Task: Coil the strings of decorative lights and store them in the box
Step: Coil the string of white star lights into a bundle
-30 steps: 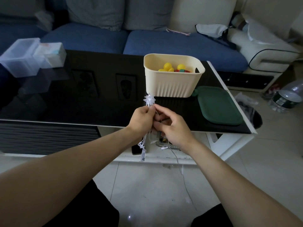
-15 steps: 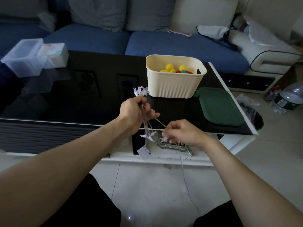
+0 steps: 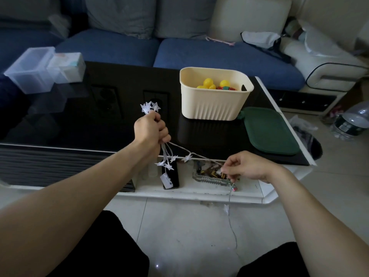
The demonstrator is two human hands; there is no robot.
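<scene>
**Hands part to draw out the next loop**

I see my left hand (image 3: 151, 130) fisted around the gathered star light string (image 3: 187, 156), while my right hand (image 3: 245, 166), together with it a second ago, now pinches the strand farther right. More wire trails to the floor; the cream box (image 3: 213, 104) waits on the table (image 3: 79, 116).

The left hand (image 3: 150, 130) grips a bundle of star string lights (image 3: 187, 156), stars poking above the fist. The right hand (image 3: 244, 167) pinches the wire, stretched between them. Behind, a cream box (image 3: 214, 104) stands on the black table (image 3: 89, 116) beside a green lid (image 3: 269, 130).
</scene>
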